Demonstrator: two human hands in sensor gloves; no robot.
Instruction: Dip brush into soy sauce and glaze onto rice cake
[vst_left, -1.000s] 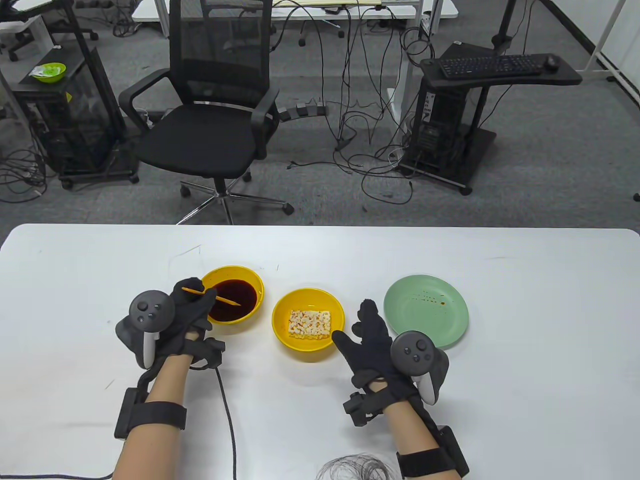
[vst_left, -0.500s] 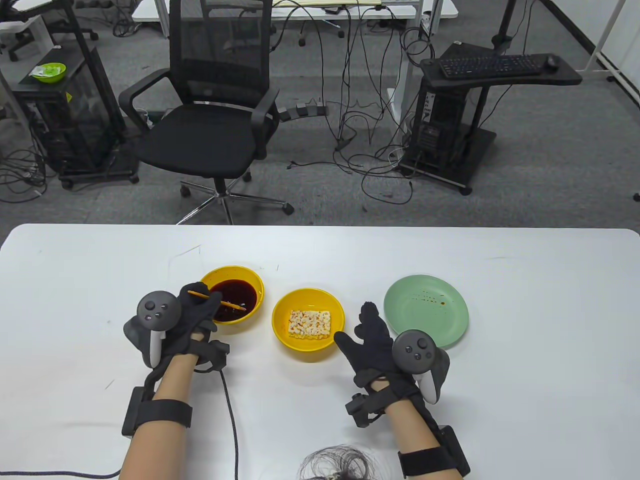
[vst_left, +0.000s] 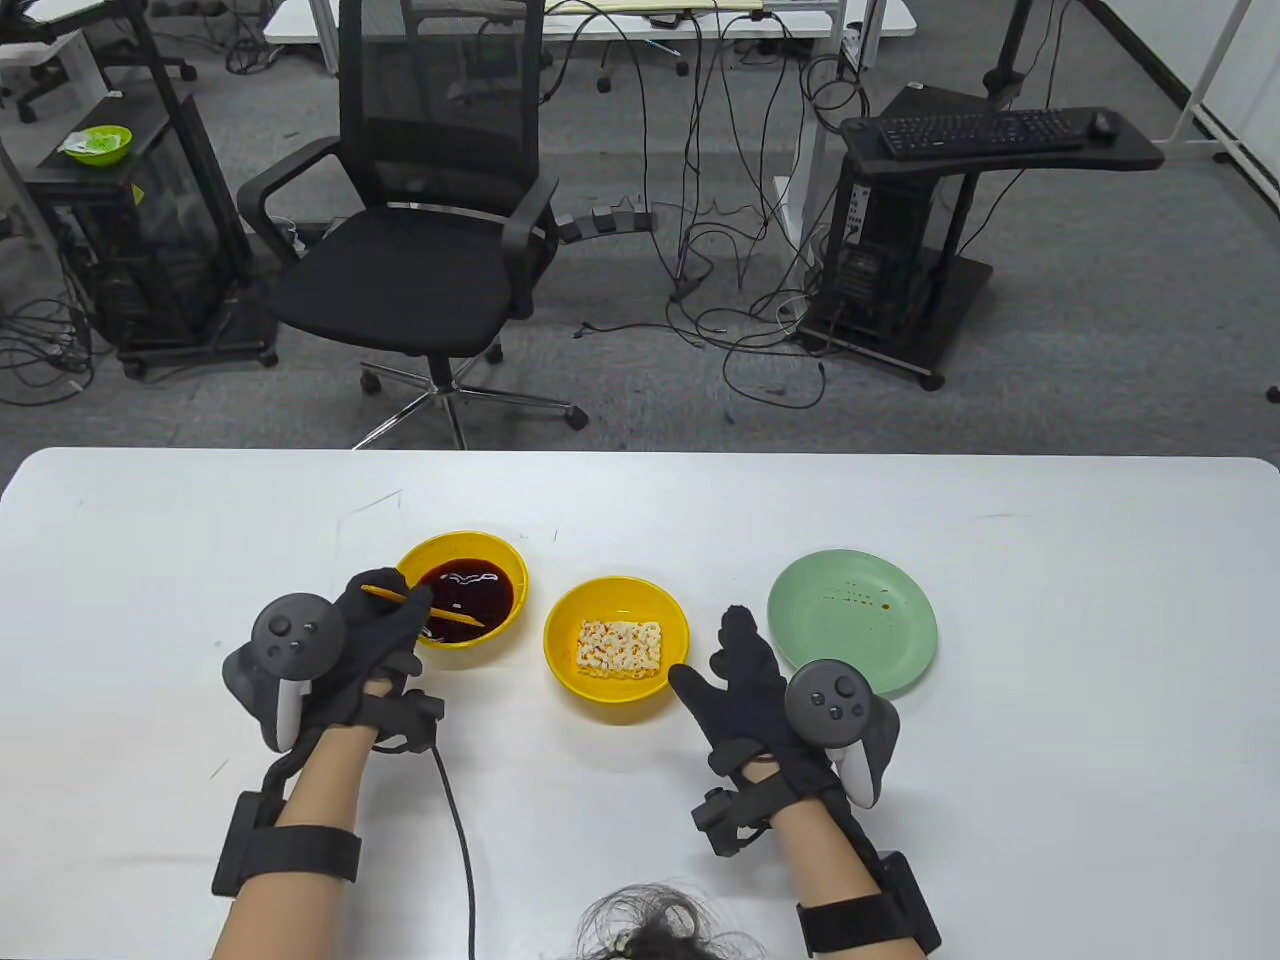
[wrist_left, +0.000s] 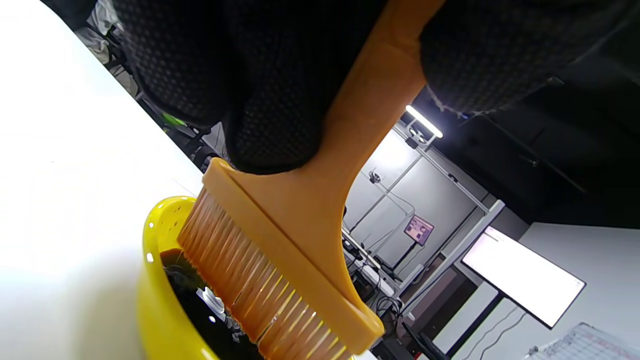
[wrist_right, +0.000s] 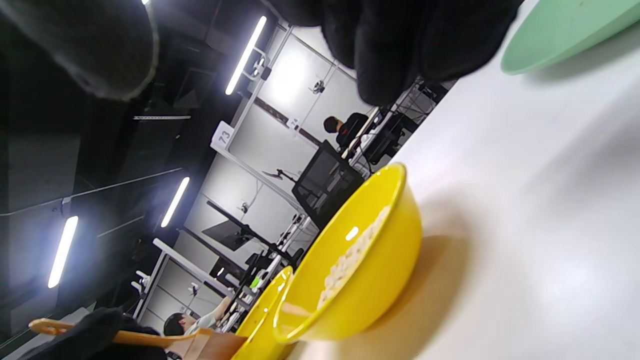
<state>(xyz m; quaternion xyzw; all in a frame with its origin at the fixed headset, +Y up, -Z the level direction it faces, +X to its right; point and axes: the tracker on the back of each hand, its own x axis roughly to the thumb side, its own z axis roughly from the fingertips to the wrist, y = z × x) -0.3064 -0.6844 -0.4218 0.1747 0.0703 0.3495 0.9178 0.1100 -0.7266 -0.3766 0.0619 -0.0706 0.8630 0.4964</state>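
My left hand grips the orange handle of a basting brush. The brush head reaches into a yellow bowl of dark soy sauce. In the left wrist view the brush has its bristles at the sauce surface inside the bowl. A pale rice cake lies in a second yellow bowl at the table's middle. My right hand is open and empty, resting on the table just right of that bowl, which also shows in the right wrist view.
A mint green plate with small sauce spots sits to the right of the rice cake bowl, beyond my right hand. A black cable runs from my left wrist toward the table's near edge. An office chair stands behind the table.
My left hand has shifted slightly left and forward, tilting the brush head lower into the soy sauce. My right hand has not moved.
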